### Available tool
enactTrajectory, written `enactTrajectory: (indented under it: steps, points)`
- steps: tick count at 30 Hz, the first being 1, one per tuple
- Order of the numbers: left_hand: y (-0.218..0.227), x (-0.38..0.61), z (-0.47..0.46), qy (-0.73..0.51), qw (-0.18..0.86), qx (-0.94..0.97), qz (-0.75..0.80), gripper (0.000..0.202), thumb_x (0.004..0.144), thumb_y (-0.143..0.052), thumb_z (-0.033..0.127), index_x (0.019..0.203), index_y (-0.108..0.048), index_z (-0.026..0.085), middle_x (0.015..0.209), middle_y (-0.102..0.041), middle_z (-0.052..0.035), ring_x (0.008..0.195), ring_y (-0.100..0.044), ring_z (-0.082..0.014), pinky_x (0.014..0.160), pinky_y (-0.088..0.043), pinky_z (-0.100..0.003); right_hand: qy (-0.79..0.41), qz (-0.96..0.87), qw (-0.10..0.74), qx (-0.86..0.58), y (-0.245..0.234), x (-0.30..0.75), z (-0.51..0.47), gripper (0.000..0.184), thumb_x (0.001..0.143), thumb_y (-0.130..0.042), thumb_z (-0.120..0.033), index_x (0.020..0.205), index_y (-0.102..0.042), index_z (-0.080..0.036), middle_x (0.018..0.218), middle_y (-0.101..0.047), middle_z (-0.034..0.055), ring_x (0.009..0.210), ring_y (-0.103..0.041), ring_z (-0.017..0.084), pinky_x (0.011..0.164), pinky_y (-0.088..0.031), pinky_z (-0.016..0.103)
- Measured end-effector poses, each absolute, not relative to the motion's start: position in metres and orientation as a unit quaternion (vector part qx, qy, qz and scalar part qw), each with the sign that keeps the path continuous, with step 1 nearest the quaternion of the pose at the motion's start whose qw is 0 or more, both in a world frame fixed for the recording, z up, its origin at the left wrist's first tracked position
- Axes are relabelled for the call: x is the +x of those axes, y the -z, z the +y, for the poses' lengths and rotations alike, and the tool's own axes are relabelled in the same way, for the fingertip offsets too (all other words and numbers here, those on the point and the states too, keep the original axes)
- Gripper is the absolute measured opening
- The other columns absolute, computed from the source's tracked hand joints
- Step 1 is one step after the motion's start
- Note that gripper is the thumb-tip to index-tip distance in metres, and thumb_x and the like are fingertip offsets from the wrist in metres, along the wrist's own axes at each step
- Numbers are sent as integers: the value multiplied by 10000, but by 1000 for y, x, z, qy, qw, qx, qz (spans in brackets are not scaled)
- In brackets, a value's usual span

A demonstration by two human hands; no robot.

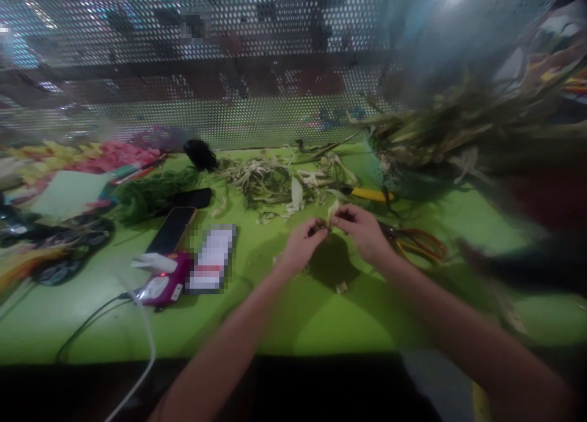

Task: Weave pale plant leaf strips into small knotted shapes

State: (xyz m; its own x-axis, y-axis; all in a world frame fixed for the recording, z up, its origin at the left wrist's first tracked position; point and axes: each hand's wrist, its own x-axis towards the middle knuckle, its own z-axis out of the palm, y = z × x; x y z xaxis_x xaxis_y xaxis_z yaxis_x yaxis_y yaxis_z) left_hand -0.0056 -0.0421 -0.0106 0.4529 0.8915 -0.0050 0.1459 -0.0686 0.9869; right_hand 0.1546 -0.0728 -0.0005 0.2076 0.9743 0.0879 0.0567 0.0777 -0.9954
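Above the middle of the green tabletop (275, 318), my left hand (300, 243) and my right hand (360, 227) meet with fingertips pinched. Between them is a small pale-yellow piece of dried husk (333, 210); its lower part is hidden by the fingers. My right hand pinches it from the right. My left fingers are closed close against its lower end, around something darker that I cannot make out. Beyond the hands lies a heap of dried husk strips (261, 176). A small pale scrap (341, 287) rests below them, in their shadow.
Scissors with orange handles (424, 246) and a yellow-handled tool (372, 194) lie to the right. Dried stalks (426, 134) stick out of a green basket (378, 165). Leftward are a dark phone (177, 226), a purple device (169, 281) with cables, and green netting (147, 192).
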Motion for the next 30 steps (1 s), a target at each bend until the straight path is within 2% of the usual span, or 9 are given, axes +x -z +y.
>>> enactTrajectory:
  steps: [6, 9, 15, 19, 24, 27, 30]
  points:
    - [9, -4, -46, -311, 517, 690, 401, 117, 801, -626, 292, 817, -654, 179, 800, -661, -30, 754, -550, -172, 713, -406, -292, -370, -522, 528, -558, 0, 158, -74, 260, 675, -768, -350, 662, -569, -183, 619, -540, -38, 593, -478, 112, 563, -389, 251]
    - [8, -3, -48, -308, 527, 682, 403, 114, 786, -640, 294, 795, -655, 181, 795, -660, -24, 753, -547, -170, 704, -407, -285, -318, -535, 541, -566, 0, 156, -76, 232, 678, -761, -304, 666, -560, -188, 623, -532, -42, 593, -471, 111, 552, -374, 244]
    - [20, -3, -42, -341, 625, 569, 410, 159, 780, -647, 339, 798, -671, 183, 737, -638, -8, 681, -537, -128, 675, -405, -256, -226, -596, 549, -541, -6, 152, -83, 93, 782, -707, -302, 782, -686, -212, 796, -654, 17, 741, -575, 159, 679, -464, 298]
    - [23, -5, -39, -351, 644, 544, 407, 216, 751, -687, 384, 813, -675, 177, 761, -647, -19, 693, -548, -126, 690, -411, -262, -294, -620, 535, -492, -9, 155, -81, 145, 784, -722, -353, 847, -718, -223, 836, -689, 20, 796, -616, 174, 738, -492, 332]
    - [10, -10, -39, -297, 529, 664, 436, 122, 723, -675, 288, 723, -646, 169, 680, -619, -5, 650, -512, -137, 643, -370, -272, -344, -611, 495, -514, -11, 160, -78, 245, 706, -783, -409, 806, -706, -198, 739, -696, 11, 682, -616, 157, 642, -486, 295]
    - [8, -12, -40, -293, 475, 702, 442, 101, 711, -646, 249, 655, -615, 172, 603, -563, 14, 591, -454, -125, 577, -307, -256, -310, -651, 456, -522, -10, 163, -77, 160, 754, -747, -364, 784, -727, -208, 758, -716, 18, 707, -636, 167, 666, -485, 298]
    - [11, -12, -39, -298, 449, 722, 434, 103, 705, -633, 232, 626, -599, 174, 585, -538, 17, 586, -443, -122, 562, -281, -252, -246, -702, 424, -517, -7, 165, -78, 92, 822, -682, -286, 850, -751, -231, 823, -732, 22, 763, -651, 174, 699, -479, 300]
